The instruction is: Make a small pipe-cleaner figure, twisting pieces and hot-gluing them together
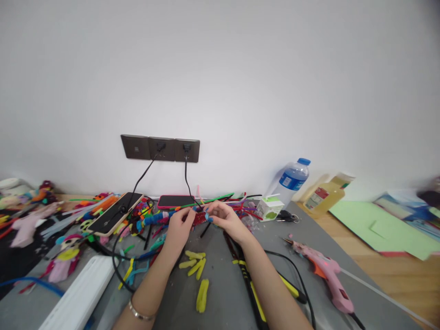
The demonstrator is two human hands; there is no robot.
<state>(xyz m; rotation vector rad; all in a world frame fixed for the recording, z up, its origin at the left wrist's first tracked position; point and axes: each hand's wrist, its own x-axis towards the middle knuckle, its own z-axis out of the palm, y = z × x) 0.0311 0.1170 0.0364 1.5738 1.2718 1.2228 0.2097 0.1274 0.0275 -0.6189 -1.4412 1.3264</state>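
Observation:
My left hand [180, 225] and my right hand [227, 220] meet in the middle over the grey mat, thumbs and fingers pinched close together. Between the fingertips something small is hidden; bits of blue show there, possibly painted nails. Just behind the hands lies a heap of coloured pipe cleaners [153, 218]. Short yellow fuzzy pieces [196, 266] rest on the mat below, with a folded yellow piece [202, 295] nearer to me. Pliers with black and yellow handles [252, 288] lie partly under my right forearm.
On the right are a pink glue gun [325, 272] with its cord, a small white-green box [270, 208], keys [288, 217], a water bottle [292, 181] and green paper [374, 227]. Left: a phone [117, 213], a white strip [80, 293], a fuzzy doll [65, 259]. Cables [187, 176] hang from wall sockets.

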